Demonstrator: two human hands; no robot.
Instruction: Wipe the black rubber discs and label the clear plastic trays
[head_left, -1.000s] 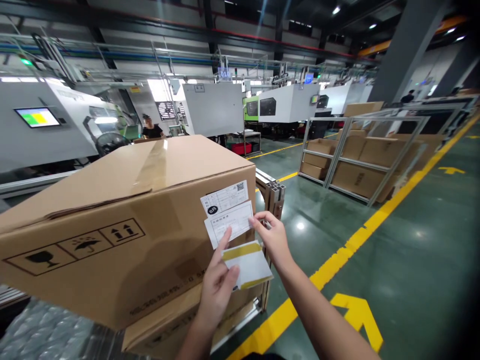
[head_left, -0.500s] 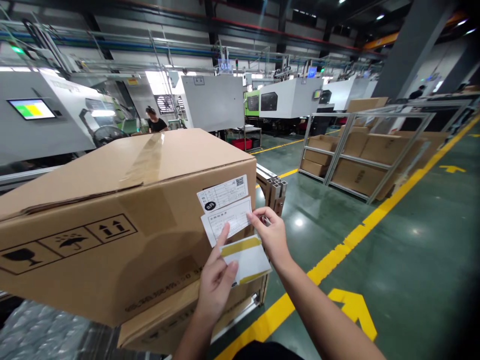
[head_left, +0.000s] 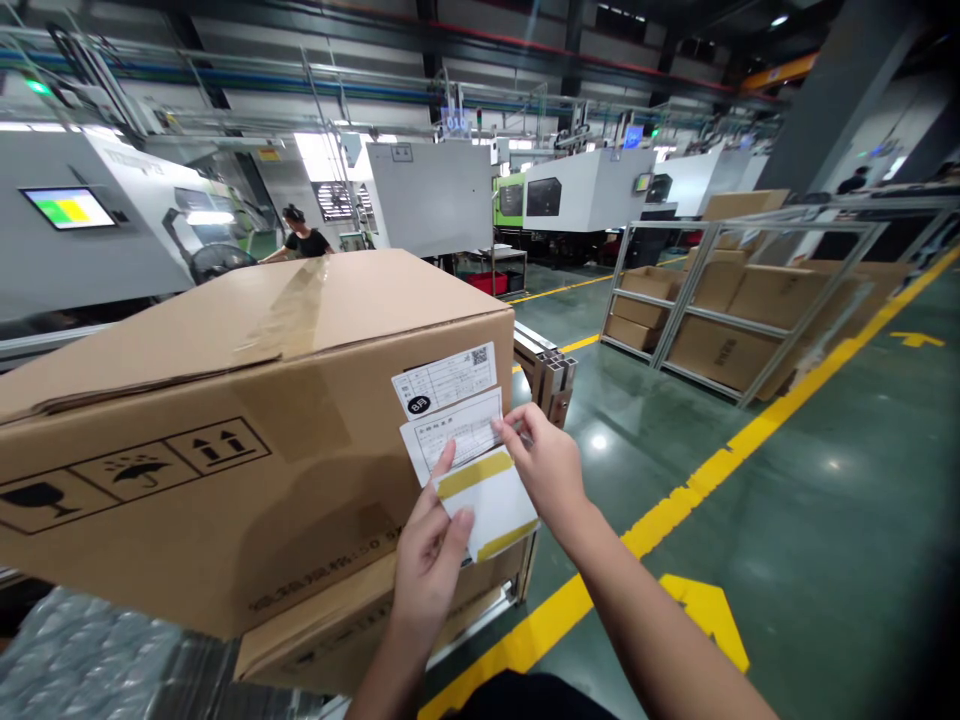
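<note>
A large taped cardboard box point(head_left: 322, 430) fills the left and centre, with a printed label point(head_left: 446, 380) bearing a QR code near its right edge. Just below that label is a white printed slip point(head_left: 457, 430); my right hand point(head_left: 544, 465) pinches its right edge between thumb and fingers. My left hand point(head_left: 433, 555) holds a stack of white cards point(head_left: 491, 505) with yellow-brown tape strips, its index finger reaching up over the slip's lower part. Whether the slip touches the box cannot be made out.
Another box point(head_left: 322, 640) lies beneath the large one, beside clear plastic wrapping point(head_left: 82, 660). A metal-framed rack point(head_left: 705, 300) of cartons stands right. A person point(head_left: 304, 238) is behind the box, near machines point(head_left: 431, 200).
Both hands keep their holds on the cards and slip. The stack has come slightly up and closer to the slip, covering more of its lower edge. The person behind has shifted slightly.
</note>
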